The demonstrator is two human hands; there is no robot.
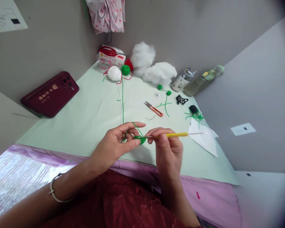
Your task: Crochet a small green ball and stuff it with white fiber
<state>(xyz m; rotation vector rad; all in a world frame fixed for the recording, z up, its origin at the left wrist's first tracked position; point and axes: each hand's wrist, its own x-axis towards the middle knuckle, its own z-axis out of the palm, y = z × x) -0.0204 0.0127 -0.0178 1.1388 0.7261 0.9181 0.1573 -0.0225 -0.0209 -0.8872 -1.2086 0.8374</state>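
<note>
My left hand [114, 141] pinches a small green crochet piece [142, 140] between thumb and fingers, low over the table. Green yarn [123, 104] runs from the green ball [125, 70] at the back down to this hand and passes over its raised index finger. In my right hand [167, 145] is a crochet hook [178, 135] with a yellow handle, held like a pen. The thin metal end of the hook meets the green piece; whether it goes through a stitch is too small to tell. Its other metal end points right.
Thread snips [154, 109] lie beyond my hands. Behind are a white yarn ball [114, 73], white stuffing [160, 72], a pen cup [180, 83] and a bottle [199, 82]. A maroon phone [51, 94] leans at left; white paper [203, 139] lies at right.
</note>
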